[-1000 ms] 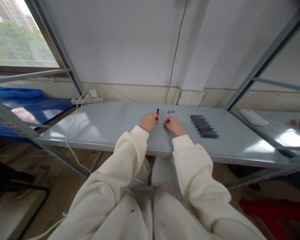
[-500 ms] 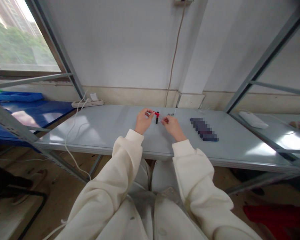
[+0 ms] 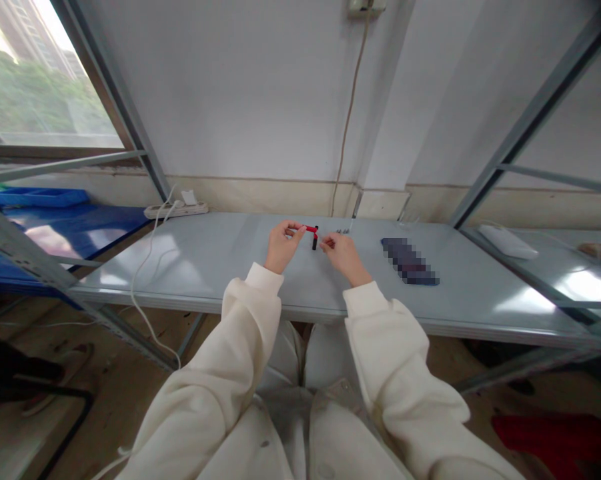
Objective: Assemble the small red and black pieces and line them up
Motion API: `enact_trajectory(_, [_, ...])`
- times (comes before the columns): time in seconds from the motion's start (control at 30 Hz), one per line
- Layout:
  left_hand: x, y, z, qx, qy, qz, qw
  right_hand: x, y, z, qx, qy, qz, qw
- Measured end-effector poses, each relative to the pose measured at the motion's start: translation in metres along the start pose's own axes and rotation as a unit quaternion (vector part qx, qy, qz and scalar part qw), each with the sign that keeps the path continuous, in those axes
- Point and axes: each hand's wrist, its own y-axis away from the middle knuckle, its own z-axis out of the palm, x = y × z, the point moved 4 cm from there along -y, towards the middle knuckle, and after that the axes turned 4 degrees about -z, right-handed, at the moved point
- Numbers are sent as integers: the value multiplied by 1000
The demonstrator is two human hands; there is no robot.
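Observation:
Over the grey table, my left hand (image 3: pixel 283 243) pinches one end of a small red and black piece. Its slim red part (image 3: pixel 309 229) points to the right from my fingertips. A short black cylinder (image 3: pixel 315 243) hangs upright at the far end, so the whole looks like a T or an L. Just right of it is my right hand (image 3: pixel 341 252), its thumb and fingers drawn together near the black part. Whether anything small sits between those fingertips cannot be made out. Behind my right hand lie several tiny dark bits (image 3: pixel 343 231).
A pixelated dark flat object (image 3: pixel 410 262) rests on the table (image 3: pixel 220 257) to the right. A white power strip (image 3: pixel 176 209) with cables is at the back left. Metal frame posts (image 3: pixel 525 127) rise on both sides. A blue tray (image 3: pixel 35 196) stands on the blue table at far left.
My left hand has shifted slightly left, and more of the red part shows beyond its fingertips. My right hand remains close to the black end.

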Motion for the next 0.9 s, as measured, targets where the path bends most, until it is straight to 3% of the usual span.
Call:
enact_trajectory(0.17, [0,-6,-2,-30,18,-23,999,-2,0,-3,3,35,-14,999])
enact_trajectory(0.33, [5,-12,3,-106,6,-16,994,-10,-2,-7,2,58,-35,998])
enact_trajectory(0.57, [0,-15,12,-122,85,-38,988,-21,-6,-7,19,38,-50,998])
enact_trajectory(0.73, [-7,-15,19,-153,0,-21,988,-23,-9,-4,36,17,-66,997])
enact_trajectory(0.9, [-14,-29,11,-129,-146,12,981,-16,-12,-3,37,-34,-65,997])
